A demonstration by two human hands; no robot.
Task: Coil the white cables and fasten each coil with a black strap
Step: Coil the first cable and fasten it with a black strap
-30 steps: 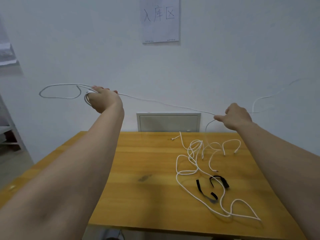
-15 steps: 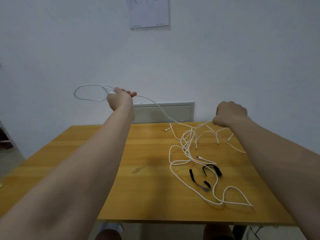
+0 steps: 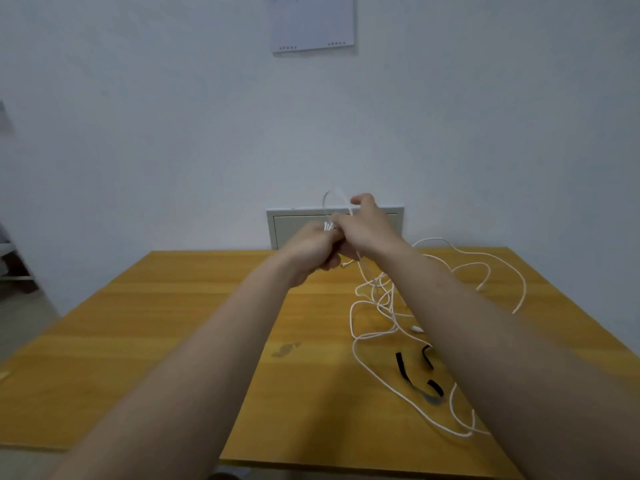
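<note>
One second back: hands wide apart, white cable (image 3: 360, 271) stretched between them. Now both hands meet directly in front of the wall panel (image 3: 287, 230). That span is folded in, so I read it as one more turn laid onto the coil (image 3: 328, 226).

Left hand (image 3: 310, 249): fingers curled round the coil, gripping it, level with the panel's lower edge.

Right hand (image 3: 369, 230): pressed against the left and closed on the cable where it joins the coil. One finger sticks up, and a short loop arcs above the knuckles across the panel's top edge. It's blurred there, so exact finger contact isn't readable.

From your hands the cable drops to the surface (image 3: 173, 341) just below the panel. It runs into the loose tangle (image 3: 377, 292) below and right of the panel. There's plenty of slack out there, so my call is several more turns before this coil is done.

The black straps (image 3: 402, 367) lie on the surface well below and right of the panel. They sit among the cable loops with neither hand on them. Nothing is fastened yet.

The tangle has crossing strands, so expect snags on your next pull and draw slowly.
</note>
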